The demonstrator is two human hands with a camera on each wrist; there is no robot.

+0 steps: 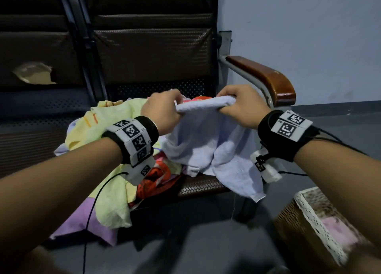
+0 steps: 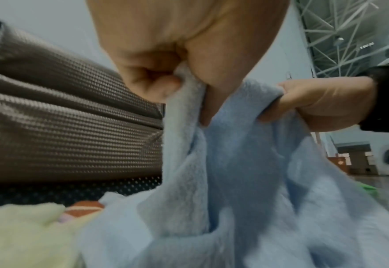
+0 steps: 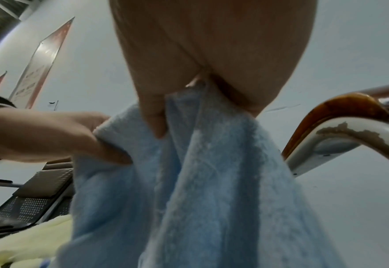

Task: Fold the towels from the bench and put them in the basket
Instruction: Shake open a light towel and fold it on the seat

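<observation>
Over the seat of the dark bench (image 1: 198, 186), you held the pale blue towel (image 1: 208, 142) up by its top edge, its lower folds resting on the seat and one corner hanging past the front lip. Beside it lay the heap of unfolded towels (image 1: 107, 133), yellow uppermost, spilling off the seat's front. The lace-trimmed basket (image 1: 309, 214) stood on the floor to your right, something pink already inside. Your left hand (image 1: 162, 112) pinched one end of the top edge between thumb and curled fingers; your right hand (image 1: 240, 106) clamped the other end the same way, the hem stretched between them. The cloth looked light, soft and limp, likely to sag wherever unsupported, so the corners and the hem seemed the surest places to grip. The wooden armrest (image 1: 266, 78) rose just beyond your right hand and could have snagged a swing that way; the floor toward the basket looked open, and the heap crowded the seat on your left.
</observation>
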